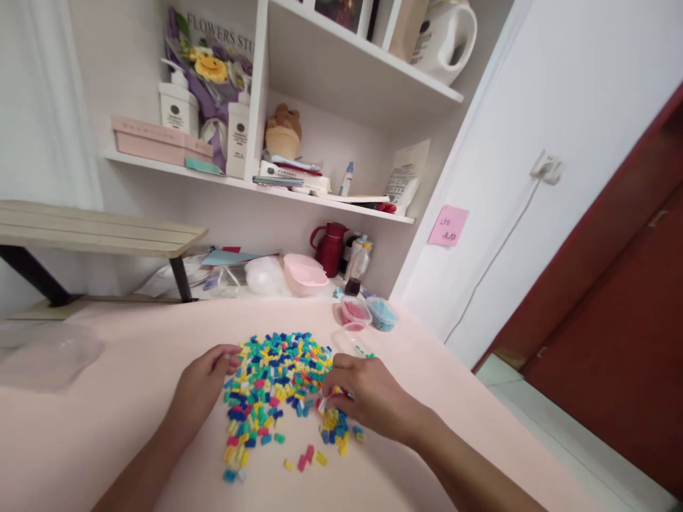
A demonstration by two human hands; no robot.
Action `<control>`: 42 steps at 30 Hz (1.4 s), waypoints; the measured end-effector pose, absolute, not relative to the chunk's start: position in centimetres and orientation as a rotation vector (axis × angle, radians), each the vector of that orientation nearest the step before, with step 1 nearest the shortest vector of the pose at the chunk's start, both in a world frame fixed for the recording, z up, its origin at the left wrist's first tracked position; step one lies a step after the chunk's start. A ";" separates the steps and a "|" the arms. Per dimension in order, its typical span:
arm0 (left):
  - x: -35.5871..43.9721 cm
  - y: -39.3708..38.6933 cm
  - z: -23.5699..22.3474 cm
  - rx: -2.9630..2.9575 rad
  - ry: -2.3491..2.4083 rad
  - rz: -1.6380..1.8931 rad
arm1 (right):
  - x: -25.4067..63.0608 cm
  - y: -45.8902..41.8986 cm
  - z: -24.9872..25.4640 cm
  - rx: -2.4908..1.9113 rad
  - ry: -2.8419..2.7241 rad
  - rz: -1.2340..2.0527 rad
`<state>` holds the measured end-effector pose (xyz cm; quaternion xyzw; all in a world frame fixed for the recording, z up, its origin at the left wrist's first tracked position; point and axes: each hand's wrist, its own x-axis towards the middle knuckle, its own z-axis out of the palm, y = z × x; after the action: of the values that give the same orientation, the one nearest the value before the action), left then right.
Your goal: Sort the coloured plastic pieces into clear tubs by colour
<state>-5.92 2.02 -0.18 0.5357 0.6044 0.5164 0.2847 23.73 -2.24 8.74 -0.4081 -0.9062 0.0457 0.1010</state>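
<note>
A wide pile of small plastic blocks [280, 373] in blue, green, yellow, white and pink lies spread over the pink tabletop [133, 405]. My left hand [208, 375] rests at the pile's left edge, its fingers curled in beside the blocks; whatever they may hold is hidden. Over the right side of the pile, my right hand [368, 392] has thumb and fingers drawn together in a pinch, with small pieces showing at the fingertips. Behind that hand sits a shallow clear container [349, 341] with a few green pieces in it.
At the back right stand a tub of pink pieces [355, 311] and a tub of blue pieces [382, 314]. A clear plastic lid or box [53, 355] lies far left, near a wooden riser [96, 227]. Behind are a pink bowl [305, 276] and a red jug [331, 249], under shelves.
</note>
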 end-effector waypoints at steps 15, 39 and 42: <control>-5.3 1.5 0.2 1.396 1.595 1.383 | 21.5 -1.8 5.4 -1.026 -2.563 0.372; -5.1 1.5 0.4 1.352 1.593 1.380 | 22.1 -2.4 3.8 -1.018 -2.242 0.421; -5.2 1.6 0.3 1.353 1.593 1.370 | 22.7 -2.3 3.6 -1.004 -2.142 0.481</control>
<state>-5.25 1.61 0.32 0.5138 0.6047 0.5202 0.3158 22.67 -2.27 3.65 -0.3886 -0.8293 0.1861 0.3559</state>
